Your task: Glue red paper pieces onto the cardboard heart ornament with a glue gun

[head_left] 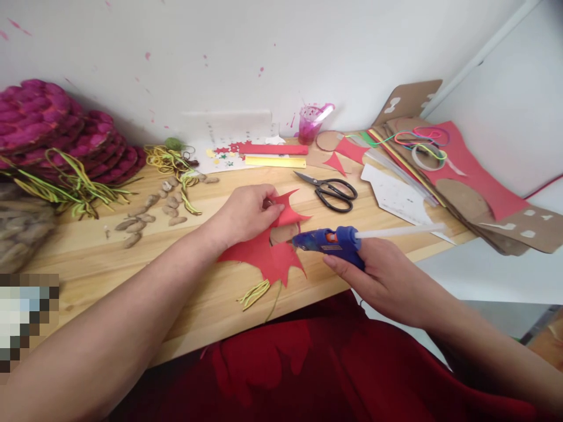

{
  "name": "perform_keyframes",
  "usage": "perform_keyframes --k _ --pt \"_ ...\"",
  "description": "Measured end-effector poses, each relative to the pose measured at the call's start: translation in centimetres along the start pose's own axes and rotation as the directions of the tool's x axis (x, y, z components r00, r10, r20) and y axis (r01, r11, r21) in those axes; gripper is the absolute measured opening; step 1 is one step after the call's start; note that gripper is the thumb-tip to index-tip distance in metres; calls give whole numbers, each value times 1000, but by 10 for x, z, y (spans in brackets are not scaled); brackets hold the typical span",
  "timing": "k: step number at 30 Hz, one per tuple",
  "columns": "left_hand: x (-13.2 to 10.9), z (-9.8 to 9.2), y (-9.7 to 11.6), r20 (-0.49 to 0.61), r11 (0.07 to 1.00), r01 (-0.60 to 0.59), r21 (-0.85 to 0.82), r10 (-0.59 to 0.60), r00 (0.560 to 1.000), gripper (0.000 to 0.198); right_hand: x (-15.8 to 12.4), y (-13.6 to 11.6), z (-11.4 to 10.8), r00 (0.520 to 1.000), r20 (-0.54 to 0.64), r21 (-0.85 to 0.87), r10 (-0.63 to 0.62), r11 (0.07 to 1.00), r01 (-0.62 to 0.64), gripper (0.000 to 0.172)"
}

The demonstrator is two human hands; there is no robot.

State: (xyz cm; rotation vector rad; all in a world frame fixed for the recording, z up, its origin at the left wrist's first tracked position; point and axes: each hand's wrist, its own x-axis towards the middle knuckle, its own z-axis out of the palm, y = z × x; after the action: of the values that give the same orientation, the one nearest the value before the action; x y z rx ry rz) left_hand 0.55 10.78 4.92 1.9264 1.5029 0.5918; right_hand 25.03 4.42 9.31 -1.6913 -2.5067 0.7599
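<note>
My left hand (255,212) pinches a pointed piece of red paper (289,210), lifting it from a brown cardboard piece (284,234) on the table. More spiky red paper (275,261) spreads around that cardboard, with a yellow-green yarn tassel (254,295) at its near edge. Wrapped around the handle of a blue glue gun (328,241) is my right hand (373,269). The gun's nozzle points left at the cardboard, close to or touching it. A long white glue stick (404,231) sticks out of its back.
Black scissors (336,193) lie just beyond the gun. Peanuts (169,202), yarn bundles (90,181) and stacked magenta discs (39,126) are to the left. A pink-stained cup (309,124) stands by the wall. Cardboard and red paper (479,170) are piled at right.
</note>
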Motion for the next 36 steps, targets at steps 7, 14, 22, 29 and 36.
perform_keyframes --k 7,14,22,29,36 --pt "1 -1 -2 31 1000 -5 -12 6 1000 24 15 -5 2 996 -60 2 -62 998 63 40" --pt "1 -1 0 26 1000 2 -29 -1 1000 25 25 -12 9 986 -129 -49 -104 994 99 39" --pt "0 -2 1 23 1000 -21 5 21 1000 23 15 -12 2 995 -63 -66 -74 995 70 40" --pt "0 -5 1 59 997 -68 22 66 996 24 6 -13 -2 997 -39 -50 -62 997 60 43" --pt "-5 -8 7 91 988 -113 102 104 990 21 -5 -8 -4 1000 0 -30 -24 999 24 44"
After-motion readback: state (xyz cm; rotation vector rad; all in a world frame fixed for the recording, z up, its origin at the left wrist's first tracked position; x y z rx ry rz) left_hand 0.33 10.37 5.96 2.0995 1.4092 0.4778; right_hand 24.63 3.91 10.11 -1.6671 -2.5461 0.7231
